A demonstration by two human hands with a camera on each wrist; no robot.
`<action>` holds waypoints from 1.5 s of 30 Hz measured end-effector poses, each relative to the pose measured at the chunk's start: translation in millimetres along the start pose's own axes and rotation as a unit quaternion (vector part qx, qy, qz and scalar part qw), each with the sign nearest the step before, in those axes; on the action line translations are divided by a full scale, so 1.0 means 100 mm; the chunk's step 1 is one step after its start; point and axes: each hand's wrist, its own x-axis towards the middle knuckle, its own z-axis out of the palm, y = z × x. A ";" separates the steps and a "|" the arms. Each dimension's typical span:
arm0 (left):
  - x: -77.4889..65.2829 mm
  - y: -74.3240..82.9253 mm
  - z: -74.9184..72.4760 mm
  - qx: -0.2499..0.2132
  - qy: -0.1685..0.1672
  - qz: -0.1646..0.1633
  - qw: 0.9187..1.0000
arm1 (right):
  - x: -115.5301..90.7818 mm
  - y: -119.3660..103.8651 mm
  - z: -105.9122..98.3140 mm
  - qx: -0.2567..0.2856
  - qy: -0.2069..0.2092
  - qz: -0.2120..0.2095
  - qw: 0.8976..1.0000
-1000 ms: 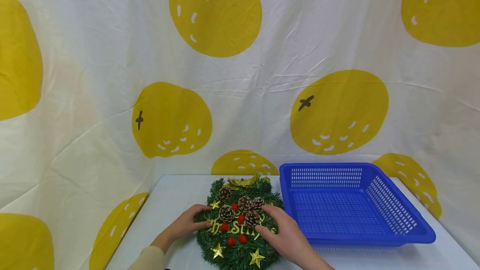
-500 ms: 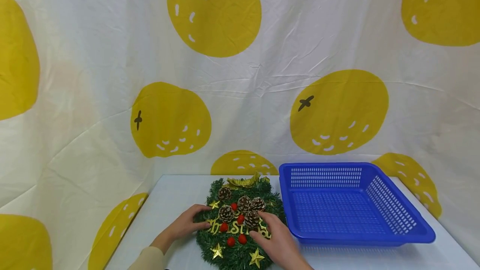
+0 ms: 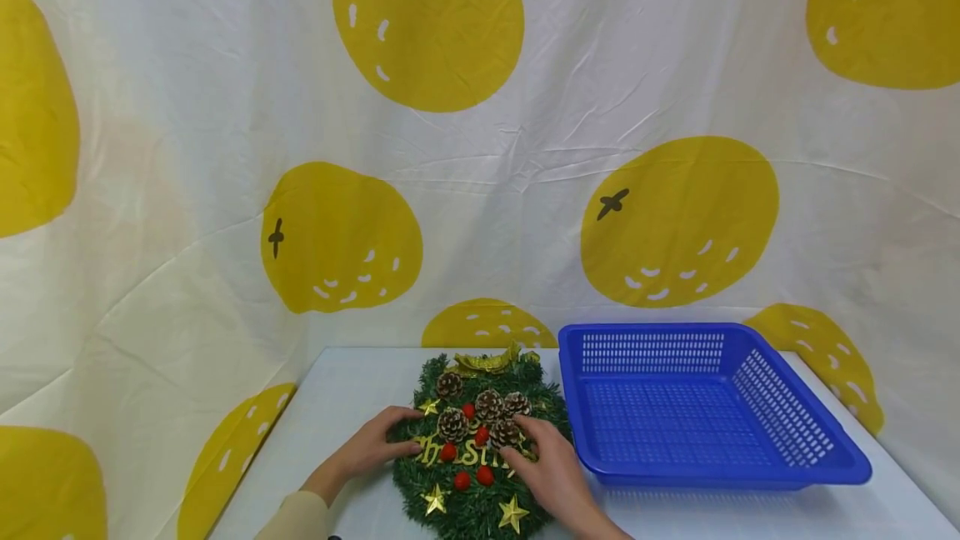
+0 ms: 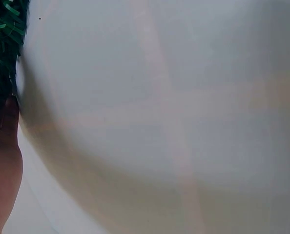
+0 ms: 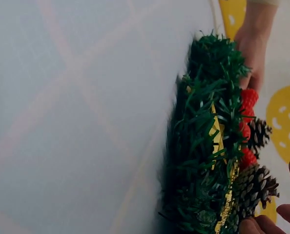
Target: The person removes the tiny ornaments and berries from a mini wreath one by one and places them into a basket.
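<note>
The left hand [image 3: 373, 445] rests, thumb and fingers spread, against the wreath [image 3: 463, 515], while the right hand [image 3: 557, 473] spreads its digits around a pinecone [image 3: 502, 432].

a creased white cloth [image 3: 517, 223] printed with yellow fruits [image 3: 341, 240] hangs behind a pale table [image 3: 352, 390].

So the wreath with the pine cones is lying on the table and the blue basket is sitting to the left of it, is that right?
Not quite: the head view shows the blue basket to the right of the wreath. The wreath with the pine cones is lying on the table.
</note>
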 end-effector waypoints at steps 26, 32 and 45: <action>0.01 -0.01 0.00 -0.004 -0.004 -0.007 1.000 | 0.17 0.13 0.11 0.005 0.021 0.006 1.000; 0.01 0.00 0.00 -0.001 -0.004 -0.006 1.000 | 0.19 0.14 0.12 0.005 0.021 0.014 1.000; 0.01 0.02 -0.01 -0.004 -0.005 -0.009 1.000 | 0.21 0.13 0.14 0.000 0.014 0.015 1.000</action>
